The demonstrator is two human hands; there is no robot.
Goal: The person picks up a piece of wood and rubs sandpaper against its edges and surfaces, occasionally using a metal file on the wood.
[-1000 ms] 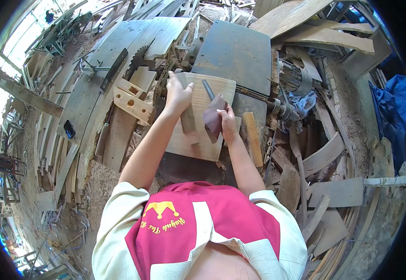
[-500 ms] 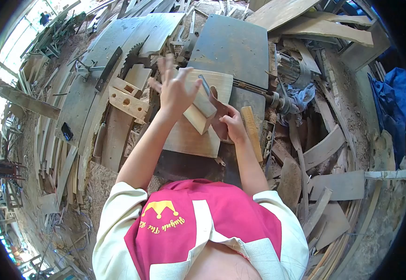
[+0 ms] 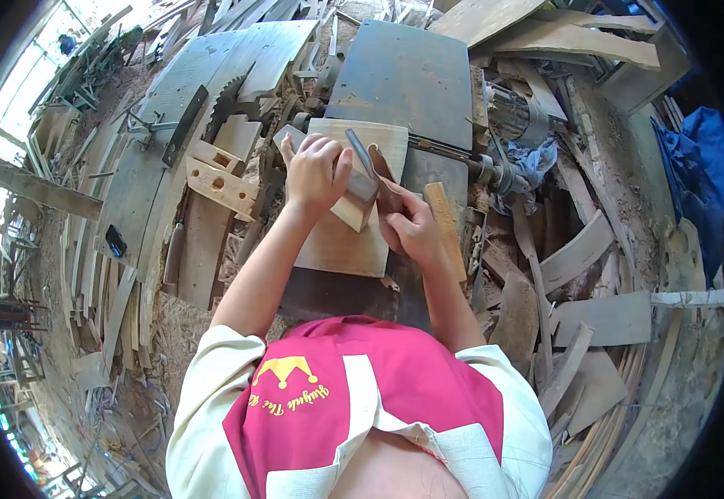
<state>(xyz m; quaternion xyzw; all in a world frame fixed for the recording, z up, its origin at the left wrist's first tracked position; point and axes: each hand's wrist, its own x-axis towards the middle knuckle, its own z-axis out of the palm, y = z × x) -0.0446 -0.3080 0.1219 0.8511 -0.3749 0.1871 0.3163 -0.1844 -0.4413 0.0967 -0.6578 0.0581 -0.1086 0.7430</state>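
Observation:
A wooden block (image 3: pixel 349 213) with a greyish upper face lies slantwise on a pale wooden board (image 3: pixel 337 254). My left hand (image 3: pixel 319 173) is curled over the block's far part, with a grey end of it showing past the fingers. A thin metal strip (image 3: pixel 359 151) sticks up along the block's right side. Pinched in my right hand (image 3: pixel 412 223) is a bent brown sheet (image 3: pixel 388 197) that looks like sandpaper, held against the block's near right end. Just right of that hand lies a narrow wooden strip (image 3: pixel 445 229).
Beyond the board is a flat metal machine table (image 3: pixel 404 79). A toothed saw blade (image 3: pixel 225 108) stands at the left, near a wooden piece with holes (image 3: pixel 222 185). A motor (image 3: pixel 516 116) and a blue-white rag (image 3: pixel 535 162) are at the right. Scrap boards (image 3: pixel 582 258) lie around.
My left hand has gone from raised with fingers spread to curled over the block. My right hand stays on the brown sheet, its fingers more folded. The view has shifted slightly.

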